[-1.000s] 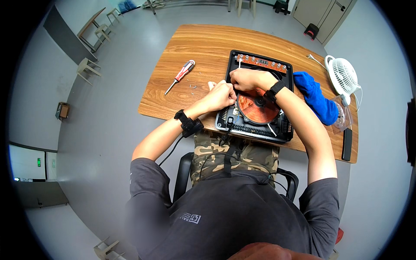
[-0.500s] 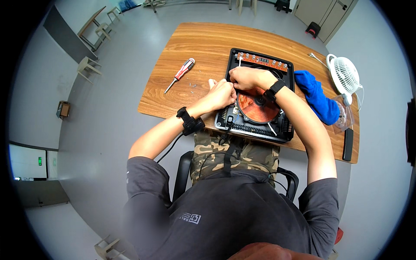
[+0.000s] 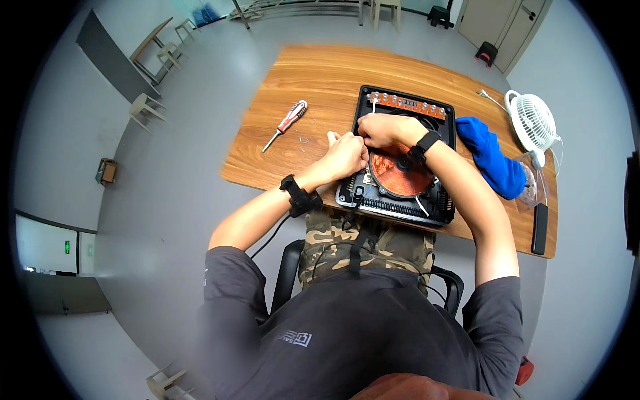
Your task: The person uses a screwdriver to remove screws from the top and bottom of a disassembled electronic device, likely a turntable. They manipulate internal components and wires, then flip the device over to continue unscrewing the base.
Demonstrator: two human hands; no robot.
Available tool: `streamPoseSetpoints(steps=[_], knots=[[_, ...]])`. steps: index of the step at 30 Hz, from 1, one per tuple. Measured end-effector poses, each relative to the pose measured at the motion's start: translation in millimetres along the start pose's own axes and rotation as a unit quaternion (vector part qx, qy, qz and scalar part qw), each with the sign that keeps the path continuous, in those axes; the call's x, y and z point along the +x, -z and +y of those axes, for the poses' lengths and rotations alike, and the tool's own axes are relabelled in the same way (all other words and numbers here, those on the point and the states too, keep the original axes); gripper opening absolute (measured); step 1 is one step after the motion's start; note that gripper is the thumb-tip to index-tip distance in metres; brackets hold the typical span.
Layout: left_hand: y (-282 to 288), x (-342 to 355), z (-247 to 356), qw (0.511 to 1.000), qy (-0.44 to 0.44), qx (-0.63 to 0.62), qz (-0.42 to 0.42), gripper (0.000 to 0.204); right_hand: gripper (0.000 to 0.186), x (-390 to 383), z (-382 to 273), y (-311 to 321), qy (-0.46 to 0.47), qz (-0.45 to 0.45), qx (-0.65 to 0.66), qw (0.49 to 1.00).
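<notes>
Pale grey floor (image 3: 180, 207) runs around a brown wood-grain tabletop (image 3: 327, 73), where an open, black, rectangular appliance casing (image 3: 400, 211) lies near the edge closest to me. Inside it sits a round, copper-coloured coil (image 3: 399, 176), partly covered by my right forearm, and along the casing's far end runs an orange circuit strip (image 3: 408, 104). My left hand (image 3: 346, 155) is over the casing's left side, fingers curled, beside the coil. My right hand (image 3: 387, 130) bends in just beyond it, knuckles up, between coil and strip. The fingertips of both are hidden, so I cannot tell whether either grip is pinching anything. Well to the left lies a red-and-white-handled screwdriver (image 3: 290, 120) with a metal shaft, near some tiny metallic bits (image 3: 303, 141). Right of the casing is a crumpled blue cloth (image 3: 492, 159); beyond it stands a round white fan (image 3: 533, 121), and a slim black box (image 3: 540, 229) lies near the right edge.
</notes>
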State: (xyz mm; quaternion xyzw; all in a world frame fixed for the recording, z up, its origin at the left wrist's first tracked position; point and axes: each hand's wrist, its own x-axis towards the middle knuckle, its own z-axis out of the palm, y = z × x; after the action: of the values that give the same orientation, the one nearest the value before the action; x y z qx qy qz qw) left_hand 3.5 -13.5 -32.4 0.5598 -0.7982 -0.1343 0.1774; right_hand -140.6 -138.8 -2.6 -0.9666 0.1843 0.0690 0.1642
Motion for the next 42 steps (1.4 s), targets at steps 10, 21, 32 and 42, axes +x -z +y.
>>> streamPoseSetpoints(steps=[10,21,32,42], knots=[[27.4,-10.9,0.7,0.998,-0.033,-0.042,0.022,0.015,0.022,-11.8,-16.6,16.6,-0.008,-0.030,0.005,1.000],[89.0,-24.5,-95.0,0.989,0.139,-0.021,0.043,0.022,0.022,-5.9,-8.9,6.9,-0.041,-0.063,-0.023,0.997],[79.3,0.6,-125.4,0.984,0.161,0.073,-0.003,0.018,0.017,-15.8,-10.9,22.3,0.018,0.034,-0.007,0.999],[43.8,38.5,-152.1,0.983,0.106,0.146,-0.041,0.025,0.018,-49.9,11.7,37.6,0.008,0.112,-0.037,0.993]])
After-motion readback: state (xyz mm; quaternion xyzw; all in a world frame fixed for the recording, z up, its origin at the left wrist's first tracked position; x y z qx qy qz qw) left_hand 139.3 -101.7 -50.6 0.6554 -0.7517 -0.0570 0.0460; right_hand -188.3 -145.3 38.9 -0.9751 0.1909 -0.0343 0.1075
